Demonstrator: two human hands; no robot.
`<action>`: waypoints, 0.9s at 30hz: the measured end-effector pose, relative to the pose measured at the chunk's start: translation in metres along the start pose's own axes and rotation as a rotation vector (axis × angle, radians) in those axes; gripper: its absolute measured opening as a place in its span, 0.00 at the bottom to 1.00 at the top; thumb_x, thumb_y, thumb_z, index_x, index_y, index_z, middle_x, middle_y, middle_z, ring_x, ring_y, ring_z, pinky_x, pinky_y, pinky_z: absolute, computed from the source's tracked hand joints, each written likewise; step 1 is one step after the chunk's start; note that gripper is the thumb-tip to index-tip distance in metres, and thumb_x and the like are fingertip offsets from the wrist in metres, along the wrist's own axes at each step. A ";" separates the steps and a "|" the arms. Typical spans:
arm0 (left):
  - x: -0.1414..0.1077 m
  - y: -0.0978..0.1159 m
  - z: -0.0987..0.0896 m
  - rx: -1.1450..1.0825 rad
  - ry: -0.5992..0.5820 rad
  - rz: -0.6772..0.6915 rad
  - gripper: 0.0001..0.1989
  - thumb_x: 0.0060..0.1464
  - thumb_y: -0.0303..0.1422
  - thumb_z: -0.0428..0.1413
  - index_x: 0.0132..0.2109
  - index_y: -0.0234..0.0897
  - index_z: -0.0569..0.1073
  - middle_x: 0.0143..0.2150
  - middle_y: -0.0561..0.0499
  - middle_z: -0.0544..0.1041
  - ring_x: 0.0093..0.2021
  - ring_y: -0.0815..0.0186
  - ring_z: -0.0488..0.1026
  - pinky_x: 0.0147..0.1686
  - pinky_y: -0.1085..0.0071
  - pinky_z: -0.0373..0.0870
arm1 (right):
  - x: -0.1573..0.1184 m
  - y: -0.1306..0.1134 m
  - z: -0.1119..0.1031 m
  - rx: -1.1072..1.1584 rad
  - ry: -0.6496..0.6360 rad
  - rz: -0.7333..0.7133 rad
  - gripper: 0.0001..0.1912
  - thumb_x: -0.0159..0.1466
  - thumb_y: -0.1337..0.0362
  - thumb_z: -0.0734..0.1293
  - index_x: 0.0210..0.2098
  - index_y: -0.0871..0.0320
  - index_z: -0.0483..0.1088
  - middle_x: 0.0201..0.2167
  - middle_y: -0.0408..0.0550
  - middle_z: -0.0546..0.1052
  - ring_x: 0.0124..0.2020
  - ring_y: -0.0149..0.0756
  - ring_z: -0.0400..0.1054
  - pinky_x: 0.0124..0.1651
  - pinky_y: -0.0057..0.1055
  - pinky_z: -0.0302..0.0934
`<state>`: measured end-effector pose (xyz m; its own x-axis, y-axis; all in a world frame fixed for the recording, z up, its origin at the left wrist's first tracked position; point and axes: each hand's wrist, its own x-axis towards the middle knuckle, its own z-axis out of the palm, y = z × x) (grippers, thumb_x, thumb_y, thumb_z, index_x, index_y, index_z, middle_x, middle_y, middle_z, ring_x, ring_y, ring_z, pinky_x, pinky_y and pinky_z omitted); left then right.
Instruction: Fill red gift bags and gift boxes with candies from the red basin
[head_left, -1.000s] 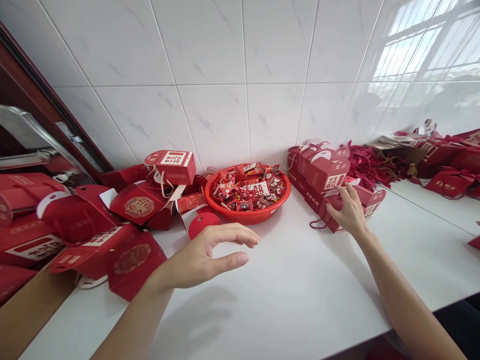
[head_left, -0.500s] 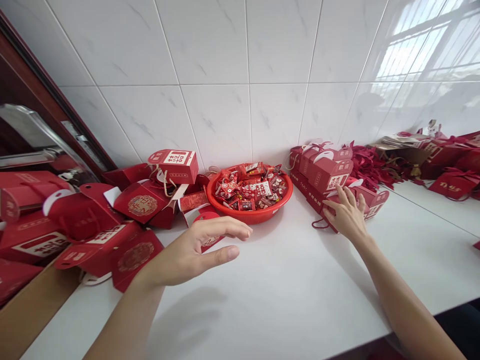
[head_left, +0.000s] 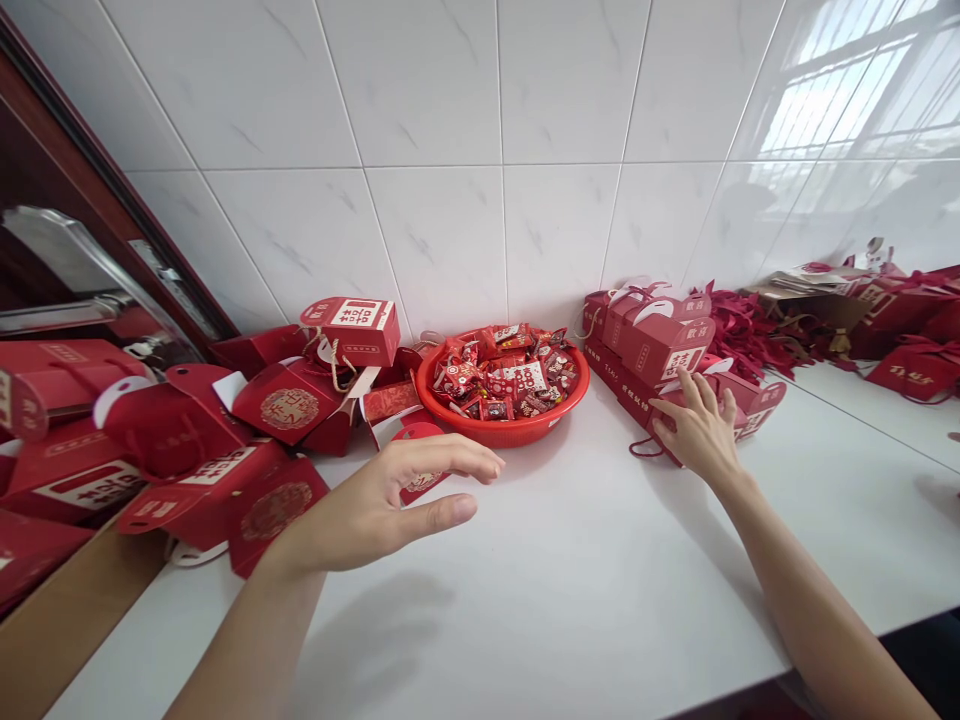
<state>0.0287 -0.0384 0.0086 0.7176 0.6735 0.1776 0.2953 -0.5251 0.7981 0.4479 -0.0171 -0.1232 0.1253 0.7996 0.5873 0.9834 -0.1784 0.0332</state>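
Note:
My left hand hovers above the white table with fingers stretched forward and thumb apart, holding nothing. Beyond its fingers is a round red plastic basket heaped with wrapped candies. My right hand has its fingers spread against the front of a stack of red gift boxes with white printed characters. Its fingertips seem to touch the boxes; whether they press on them I cannot tell. A dark red cord loop lies on the table beside the stack.
Many red boxes are piled at the left, partly over a cardboard carton. Dark red ribbons and more red boxes lie at the right. A tiled wall closes off the back of the table.
The view has turned slightly, so the boxes and basket appear a little further right. Both hands keep nearly the same pose.

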 end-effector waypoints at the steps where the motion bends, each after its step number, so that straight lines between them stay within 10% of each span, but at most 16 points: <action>1: 0.000 0.000 0.000 0.006 -0.001 0.000 0.13 0.60 0.38 0.60 0.50 0.42 0.81 0.52 0.45 0.80 0.51 0.60 0.76 0.53 0.65 0.75 | 0.000 -0.001 0.000 -0.006 -0.006 0.009 0.17 0.64 0.60 0.62 0.45 0.52 0.81 0.69 0.53 0.62 0.68 0.61 0.53 0.65 0.67 0.45; 11: -0.004 0.001 -0.006 0.067 0.011 0.034 0.13 0.61 0.38 0.60 0.51 0.43 0.80 0.53 0.46 0.80 0.51 0.60 0.77 0.52 0.67 0.76 | 0.001 -0.003 -0.002 -0.015 -0.044 0.037 0.18 0.64 0.60 0.62 0.46 0.53 0.80 0.71 0.54 0.60 0.68 0.61 0.52 0.64 0.68 0.46; 17: -0.018 0.003 -0.036 0.208 0.321 -0.001 0.14 0.58 0.43 0.60 0.48 0.42 0.80 0.54 0.47 0.81 0.60 0.54 0.74 0.60 0.60 0.73 | -0.003 -0.008 -0.010 0.040 -0.001 0.044 0.20 0.65 0.59 0.61 0.51 0.56 0.77 0.69 0.60 0.61 0.70 0.63 0.50 0.65 0.68 0.45; 22: -0.033 -0.008 -0.065 0.330 0.544 -0.145 0.21 0.55 0.49 0.60 0.50 0.43 0.79 0.55 0.50 0.81 0.55 0.55 0.77 0.58 0.61 0.74 | -0.003 -0.019 -0.019 0.176 0.168 0.015 0.20 0.66 0.57 0.58 0.48 0.59 0.77 0.65 0.66 0.66 0.67 0.62 0.57 0.66 0.64 0.48; 27: -0.053 -0.038 -0.085 0.559 0.514 -0.425 0.27 0.55 0.53 0.56 0.52 0.37 0.78 0.55 0.46 0.80 0.54 0.52 0.77 0.56 0.59 0.75 | -0.004 -0.038 -0.026 0.361 0.180 -0.105 0.17 0.67 0.58 0.59 0.44 0.54 0.78 0.58 0.59 0.74 0.61 0.58 0.65 0.64 0.59 0.53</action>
<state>-0.0740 -0.0103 0.0177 0.1422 0.9510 0.2745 0.8365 -0.2637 0.4802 0.4064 -0.0285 -0.1060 0.0282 0.6839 0.7291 0.9765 0.1371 -0.1664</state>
